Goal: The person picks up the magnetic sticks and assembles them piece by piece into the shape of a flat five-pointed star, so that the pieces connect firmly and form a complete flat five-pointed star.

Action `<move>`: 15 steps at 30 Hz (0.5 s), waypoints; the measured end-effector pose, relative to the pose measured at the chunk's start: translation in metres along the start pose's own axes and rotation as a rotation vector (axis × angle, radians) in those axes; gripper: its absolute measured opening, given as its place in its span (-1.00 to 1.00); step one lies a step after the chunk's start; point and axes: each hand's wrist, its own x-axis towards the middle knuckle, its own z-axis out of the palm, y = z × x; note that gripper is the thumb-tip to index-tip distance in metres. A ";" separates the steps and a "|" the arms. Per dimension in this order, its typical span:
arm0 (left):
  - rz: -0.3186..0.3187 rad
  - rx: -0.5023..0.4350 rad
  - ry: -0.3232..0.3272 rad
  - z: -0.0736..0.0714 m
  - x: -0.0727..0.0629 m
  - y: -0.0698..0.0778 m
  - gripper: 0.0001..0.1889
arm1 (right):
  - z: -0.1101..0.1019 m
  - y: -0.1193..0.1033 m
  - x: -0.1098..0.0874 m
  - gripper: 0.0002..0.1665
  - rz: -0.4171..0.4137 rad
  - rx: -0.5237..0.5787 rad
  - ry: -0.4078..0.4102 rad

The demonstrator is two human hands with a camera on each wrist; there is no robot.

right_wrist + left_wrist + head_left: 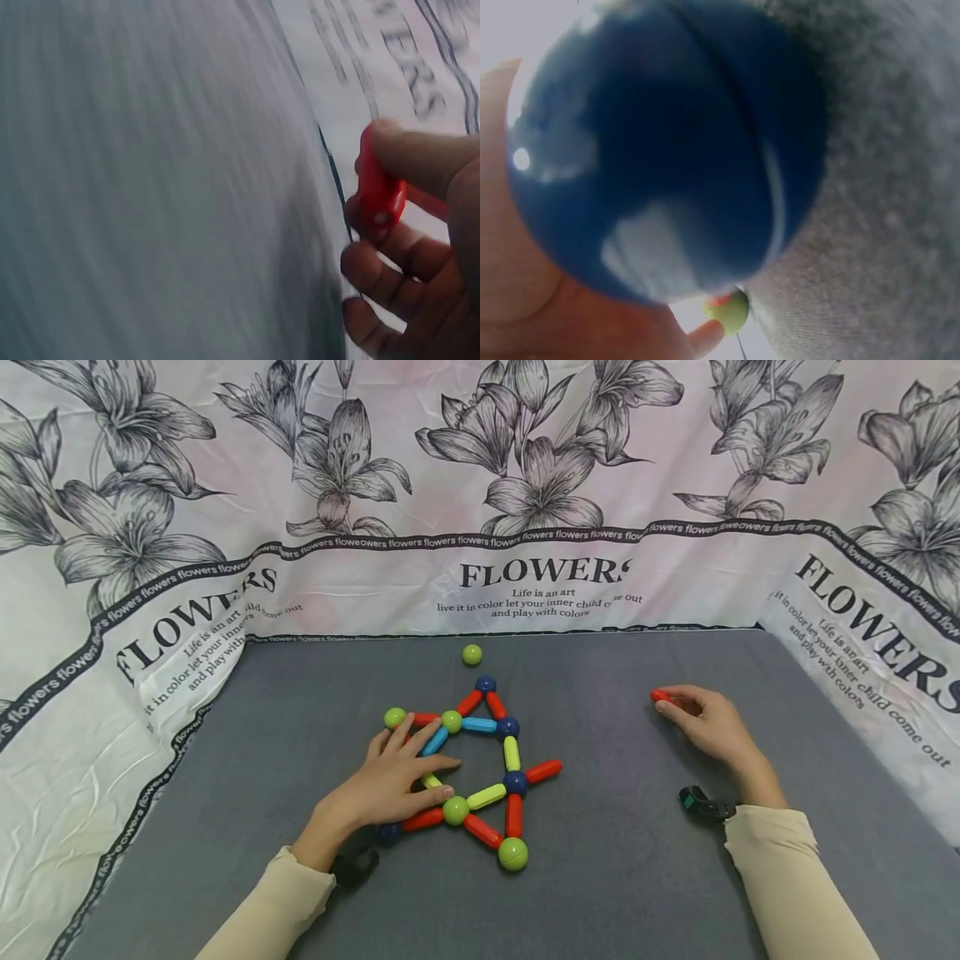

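In the head view my left hand (388, 779) rests with spread fingers over the left side of a flat figure of magnetic rods and balls. Its fingers cover parts of a blue rod (435, 742) and a yellow-green rod (431, 781). A dark blue ball (667, 150) fills much of the left wrist view, close by that hand. Off to the right, my right hand (708, 727) pinches a red magnetic rod (381, 187) between thumb and fingers. The figure's right side has a dark blue ball (515, 782) with a red rod (543, 772) sticking outward.
A loose green ball (472, 654) lies beyond the figure, near the back edge of the grey table (600, 860). At the figure's near end is a larger-looking green ball (513, 854). White floral cloth (547, 585) hangs behind and along both sides.
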 end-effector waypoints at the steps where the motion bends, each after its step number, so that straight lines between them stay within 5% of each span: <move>1: 0.003 0.003 0.005 0.000 0.000 -0.001 -0.50 | 0.004 -0.005 0.001 -0.55 -0.006 0.019 -0.013; 10: 0.031 -0.067 0.017 -0.004 0.002 -0.017 -0.27 | 0.044 -0.043 0.007 -0.70 -0.095 0.212 -0.156; 15: 0.035 -0.096 0.048 -0.006 0.001 -0.025 -0.32 | 0.055 -0.051 0.007 -0.73 -0.100 0.246 -0.205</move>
